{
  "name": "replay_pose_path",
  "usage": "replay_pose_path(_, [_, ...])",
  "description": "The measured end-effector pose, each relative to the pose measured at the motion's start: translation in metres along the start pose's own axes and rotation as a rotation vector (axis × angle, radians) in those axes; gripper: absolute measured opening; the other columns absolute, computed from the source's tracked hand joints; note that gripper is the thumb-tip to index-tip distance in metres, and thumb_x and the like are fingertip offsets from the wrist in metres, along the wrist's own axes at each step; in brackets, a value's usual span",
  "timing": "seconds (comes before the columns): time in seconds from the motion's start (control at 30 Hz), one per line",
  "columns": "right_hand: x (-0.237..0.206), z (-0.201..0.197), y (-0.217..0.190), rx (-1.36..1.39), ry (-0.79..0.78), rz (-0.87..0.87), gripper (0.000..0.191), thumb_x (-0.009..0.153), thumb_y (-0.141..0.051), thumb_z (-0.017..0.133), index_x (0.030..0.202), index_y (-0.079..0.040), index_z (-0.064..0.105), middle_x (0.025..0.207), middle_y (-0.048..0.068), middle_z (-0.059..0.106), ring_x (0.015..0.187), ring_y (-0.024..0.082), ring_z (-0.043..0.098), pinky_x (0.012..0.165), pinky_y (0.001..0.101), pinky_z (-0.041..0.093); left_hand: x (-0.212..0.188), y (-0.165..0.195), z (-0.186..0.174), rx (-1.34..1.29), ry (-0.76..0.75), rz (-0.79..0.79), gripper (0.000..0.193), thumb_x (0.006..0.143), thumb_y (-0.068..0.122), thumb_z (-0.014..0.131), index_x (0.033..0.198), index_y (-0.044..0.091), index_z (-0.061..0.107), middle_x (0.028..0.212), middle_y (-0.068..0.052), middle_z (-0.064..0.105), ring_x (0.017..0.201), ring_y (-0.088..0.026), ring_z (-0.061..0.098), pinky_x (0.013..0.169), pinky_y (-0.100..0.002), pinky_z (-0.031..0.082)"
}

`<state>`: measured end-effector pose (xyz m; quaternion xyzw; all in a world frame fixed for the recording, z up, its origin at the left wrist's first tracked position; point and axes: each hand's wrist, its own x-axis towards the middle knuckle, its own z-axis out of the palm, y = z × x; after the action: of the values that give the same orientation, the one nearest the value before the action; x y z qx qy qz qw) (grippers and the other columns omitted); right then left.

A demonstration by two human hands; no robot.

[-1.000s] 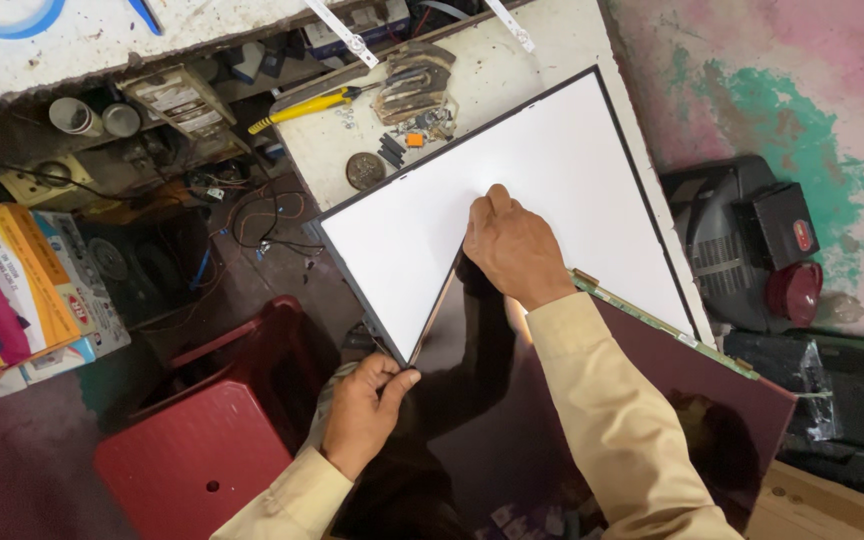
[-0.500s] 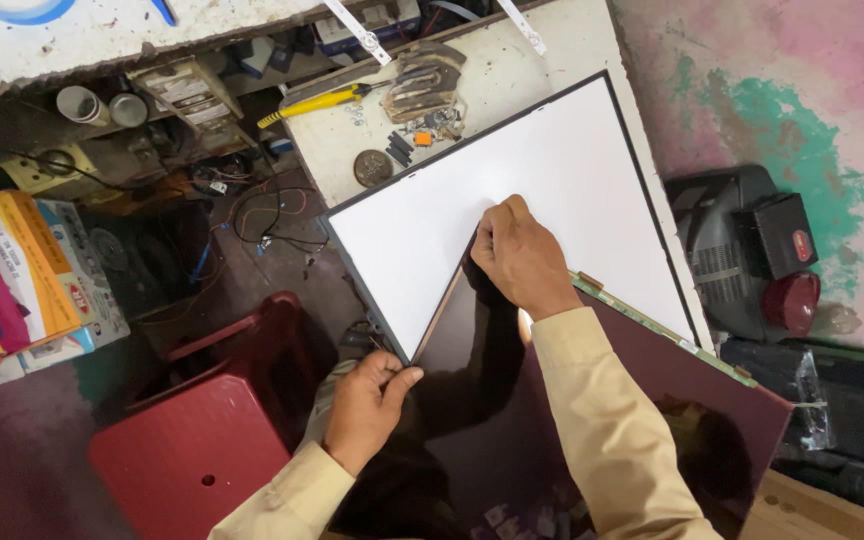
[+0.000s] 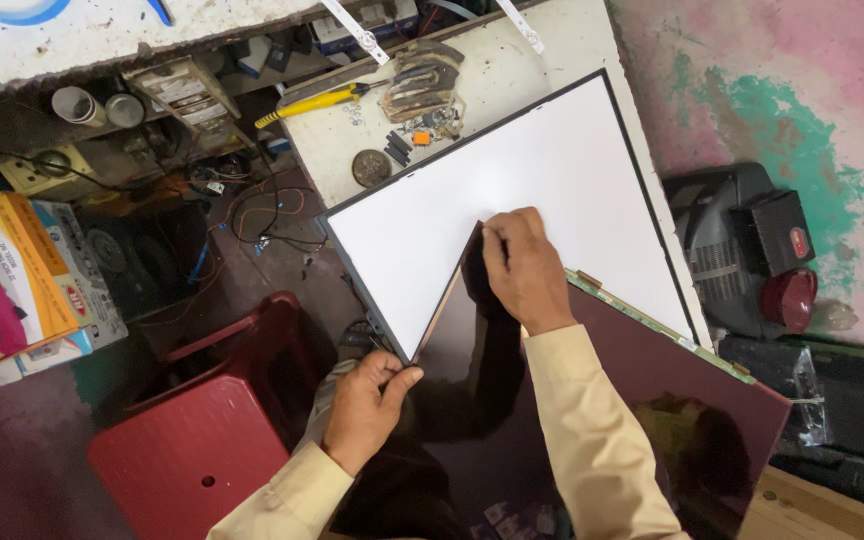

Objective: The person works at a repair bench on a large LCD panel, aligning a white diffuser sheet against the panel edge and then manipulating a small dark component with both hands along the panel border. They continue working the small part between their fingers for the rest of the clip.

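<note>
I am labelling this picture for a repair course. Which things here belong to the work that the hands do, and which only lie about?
In the work:
- dark glossy panel, corner held by right hand
- white backlight sheet in its black frame, lower corner gripped by left hand

Lying about:
- yellow-handled screwdriver
- small screws and parts
- red plastic stool
- coloured boxes

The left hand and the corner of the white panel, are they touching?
Touching. The head view shows the left hand with its thumb and fingers pinched on the bottom corner of the white panel, no gap between them.
</note>
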<state>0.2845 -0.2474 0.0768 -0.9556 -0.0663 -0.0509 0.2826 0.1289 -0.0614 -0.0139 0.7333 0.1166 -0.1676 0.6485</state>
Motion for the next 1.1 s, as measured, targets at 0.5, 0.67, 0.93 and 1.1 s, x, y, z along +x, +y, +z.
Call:
replay_pose_path(0.5, [-0.002,0.007,0.003,-0.088,0.013,0.019,0.011,0.096,-0.014,0.074,0.103,-0.006,0.075,0.098,0.006,0.065,0.073,0.025,0.065,0.065,0.0373,0.053,0.001,-0.003,-0.004,-0.010,-0.068,-0.077,0.023,0.088,0.020,0.078,0.085,0.001,0.066,0.064,-0.006,0.072,0.054,-0.009,0.061,0.052,-0.026,0.048])
replay_pose_path(0.67, [0.008,0.005,0.000,-0.129,-0.047,-0.017,0.005,0.091,-0.007,0.070,0.095,-0.003,0.068,0.094,0.010,0.061,0.075,0.031,0.064,0.065,0.0415,0.052,0.002,-0.001,-0.006,0.058,-0.079,-0.078,0.025,0.089,0.021,0.078,0.083,0.000,0.065,0.062,-0.007,0.070,0.052,-0.010,0.059,0.051,-0.027,0.047])
replay_pose_path(0.93, [0.013,0.005,0.005,-0.173,-0.049,-0.031,0.012,0.087,-0.007,0.072,0.093,-0.001,0.063,0.095,0.013,0.059,0.077,0.035,0.063,0.067,0.0435,0.052,0.002,0.014,-0.011,0.063,-0.064,-0.064,0.025,0.087,0.023,0.078,0.086,0.001,0.067,0.068,-0.007,0.074,0.058,-0.012,0.068,0.054,-0.028,0.054])
replay_pose_path(1.1, [-0.013,0.001,0.014,0.032,0.036,0.161,0.009,0.095,-0.010,0.071,0.099,-0.002,0.068,0.100,0.011,0.062,0.071,0.025,0.061,0.065,0.0371,0.050,0.000,0.046,-0.028,0.353,-0.053,-0.166,0.030,0.088,0.033,0.076,0.093,0.004,0.068,0.071,-0.011,0.076,0.063,-0.027,0.074,0.060,-0.038,0.056])
